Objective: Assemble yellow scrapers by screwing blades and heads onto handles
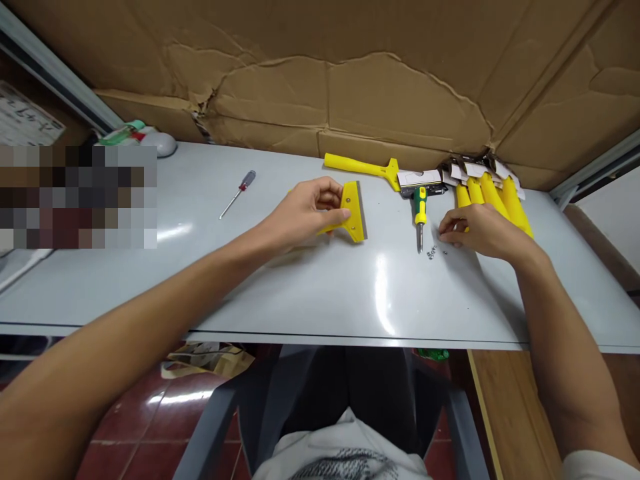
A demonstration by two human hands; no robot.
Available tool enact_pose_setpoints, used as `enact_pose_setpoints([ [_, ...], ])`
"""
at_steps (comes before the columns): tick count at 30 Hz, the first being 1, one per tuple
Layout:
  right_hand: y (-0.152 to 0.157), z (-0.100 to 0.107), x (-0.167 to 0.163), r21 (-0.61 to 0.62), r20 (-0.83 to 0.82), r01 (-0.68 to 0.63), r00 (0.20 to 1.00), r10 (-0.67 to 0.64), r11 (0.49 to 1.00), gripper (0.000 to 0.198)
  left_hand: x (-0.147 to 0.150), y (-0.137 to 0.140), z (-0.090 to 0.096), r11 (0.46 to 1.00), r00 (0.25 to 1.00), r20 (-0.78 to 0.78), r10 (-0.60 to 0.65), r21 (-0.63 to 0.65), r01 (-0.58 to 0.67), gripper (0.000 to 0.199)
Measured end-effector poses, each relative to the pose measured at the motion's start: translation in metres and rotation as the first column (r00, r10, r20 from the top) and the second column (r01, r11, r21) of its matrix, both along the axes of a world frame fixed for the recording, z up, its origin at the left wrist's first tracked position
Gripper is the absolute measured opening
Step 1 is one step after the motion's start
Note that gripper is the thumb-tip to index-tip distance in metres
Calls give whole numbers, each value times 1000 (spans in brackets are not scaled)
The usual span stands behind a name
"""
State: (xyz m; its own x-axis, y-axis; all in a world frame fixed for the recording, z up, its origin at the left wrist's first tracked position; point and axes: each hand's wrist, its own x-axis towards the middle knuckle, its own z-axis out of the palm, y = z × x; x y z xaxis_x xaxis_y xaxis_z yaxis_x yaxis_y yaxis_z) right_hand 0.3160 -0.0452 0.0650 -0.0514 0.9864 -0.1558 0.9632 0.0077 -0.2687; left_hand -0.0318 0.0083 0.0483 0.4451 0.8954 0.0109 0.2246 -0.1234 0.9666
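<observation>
fingers of left hand (315, 205): closed around a yellow scraper (354, 212), hiding much of its handle.
fingers of right hand (481, 228): curled, tips low over the tabletop (310, 287); cannot tell from this angle whether pinching anything.
yellow scraper: held just above the tabletop, left of the green-and-yellow screwdriver (421, 212), with metal edge facing right and two screws in the head.
small metal pieces (431, 253): loosely clustered near the right fingertips and the screwdriver's tip, with one lying slightly apart.
green-and-yellow screwdriver: lying between both hands, tip toward the person.
yellow long-handled tool (357, 165): lying farther back, handle pointing left, right end meeting a black-and-white cover (420, 179).
yellow handles (516, 205): ranged side by side at right, partly blocked by the right hand.
slim screwdriver (245, 187): well apart, beyond the left wrist.
cardboard (325, 87): upright along the back, creased, torn, walling off the far edge.
white rounded object (159, 144): far left, near the cardboard.
</observation>
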Motion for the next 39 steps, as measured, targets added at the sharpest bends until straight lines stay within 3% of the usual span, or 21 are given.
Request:
enact_pose_setpoints([
  [3, 0, -1, 1, -3, -4, -11, 1000, 11, 1000, 12, 2, -3, 0, 999, 1000, 13, -19, -28, 20, 32],
  [6, -1, -1, 1, 96, -9, 8, 1000, -8, 995, 9, 4, -6, 0, 999, 999, 9, -36, -36, 37, 32],
  [9, -5, 0, -5, 231, -166, 41, 986, -2, 972, 7, 6, -10, -1, 997, 998, -5, -55, -57, 55, 32],
  [11, -10, 0, -15, 343, -327, 46, 942, 74, 938, 11, 9, -15, -1, 994, 998, -7, -69, -91, 68, 31],
  [14, -20, -4, -39, 500, -461, -20, 840, 286, 866, 14, 13, -26, -3, 983, 994, -5, -111, -145, 109, 28],
  [18, -32, -16, -73, 690, -378, -188, 730, 569, 699, 1, 19, -43, -5, 978, 980, -14, -198, -69, 196, 25],
  [21, -35, -25, -88, 768, -271, -261, 695, 666, 585, 5, 22, -52, -6, 976, 976, -11, -218, 13, 218, 21],
  [24, -35, -31, -92, 805, -212, -267, 704, 678, 529, 9, 24, -56, -6, 975, 976, -23, -215, 49, 216, 19],
  [34, -36, -39, -95, 798, -321, -172, 689, 649, 578, 16, 24, -58, -4, 976, 980, -47, -193, 97, 197, 17],
  [39, -40, -37, -100, 706, -487, -73, 671, 558, 704, 9, 24, -58, -4, 974, 980, -46, -192, 113, 196, 16],
])
